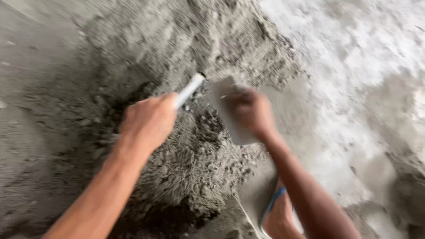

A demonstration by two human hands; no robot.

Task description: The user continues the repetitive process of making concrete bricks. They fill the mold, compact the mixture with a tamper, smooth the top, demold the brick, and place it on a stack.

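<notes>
Bare foot [279,219] in blue-strapped sandal [271,204] nearest, at bottom edge, just below mortar heap [177,146]. Left hand [148,121] fisted tight round white handle [189,90], over heap's middle. Right hand [251,110] blurred, on grey flat blade [230,119] at heap's right side; its hold on blade cannot be told. Handle tip points up toward heap's crest. Heap damp, clumpy, grey. Pale dry powder [354,66] spread right of heap. Smooth concrete floor [26,53] left of heap.
</notes>
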